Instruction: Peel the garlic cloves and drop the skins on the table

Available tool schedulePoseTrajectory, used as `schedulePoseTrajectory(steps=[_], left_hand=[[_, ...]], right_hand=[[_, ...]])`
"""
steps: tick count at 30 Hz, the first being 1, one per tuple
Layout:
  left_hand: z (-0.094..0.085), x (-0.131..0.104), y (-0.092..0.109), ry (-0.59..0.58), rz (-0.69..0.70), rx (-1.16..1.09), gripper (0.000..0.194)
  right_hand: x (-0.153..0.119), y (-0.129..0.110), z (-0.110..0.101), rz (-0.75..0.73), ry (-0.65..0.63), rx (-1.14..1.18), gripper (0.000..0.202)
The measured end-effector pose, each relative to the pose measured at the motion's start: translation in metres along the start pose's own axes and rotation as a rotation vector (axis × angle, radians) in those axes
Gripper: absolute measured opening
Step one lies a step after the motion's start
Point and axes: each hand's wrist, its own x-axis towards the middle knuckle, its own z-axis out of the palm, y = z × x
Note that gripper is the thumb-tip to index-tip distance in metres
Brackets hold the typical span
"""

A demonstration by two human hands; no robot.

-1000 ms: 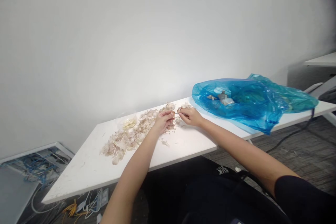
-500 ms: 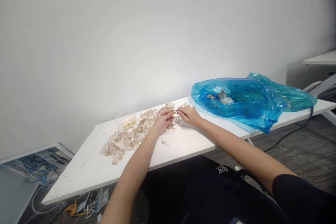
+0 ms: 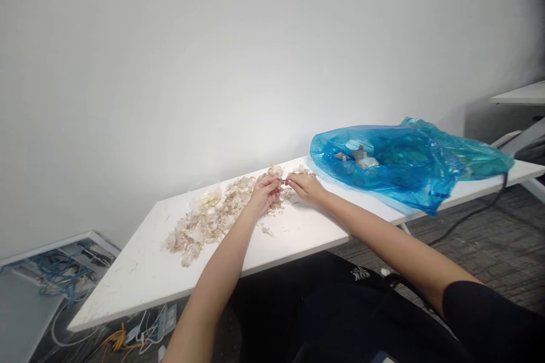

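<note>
My left hand [image 3: 264,195] pinches a small garlic clove [image 3: 280,183], mostly covered by the fingers. Close by on the right, my right hand [image 3: 308,188] is closed around a thin tool, seemingly a small knife [image 3: 284,181]; its tip meets the clove and its handle is hidden in the fingers. Just behind the hands sits a garlic bulb [image 3: 276,171]. A wide heap of papery garlic skins [image 3: 204,227] spreads from the hands to the left. Behind that heap, a clear bowl [image 3: 196,202] holds several pale peeled cloves [image 3: 209,199].
A large blue plastic bag [image 3: 409,184] lies open on the right of the white table [image 3: 128,278], with greyish pieces inside. A plain wall [image 3: 238,68] rises behind the table. Tangled cables [image 3: 123,337] lie on the floor at lower left.
Both hands stay in almost the same place. The right hand and the tool have shifted very slightly against the clove.
</note>
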Motion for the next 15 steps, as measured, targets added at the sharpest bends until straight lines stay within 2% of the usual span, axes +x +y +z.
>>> schedulePoseTrajectory(steps=[8,15], left_hand=[[0.0005,-0.0014,0.0005,-0.058,-0.021,0.021,0.031],[-0.0015,-0.0013,-0.0001,-0.038,-0.019,0.040,0.033]], right_hand=[[-0.0008,0.0028,-0.0015,-0.053,-0.008,0.080,0.039],[-0.0010,0.0017,-0.0020,-0.058,0.002,0.016,0.036]])
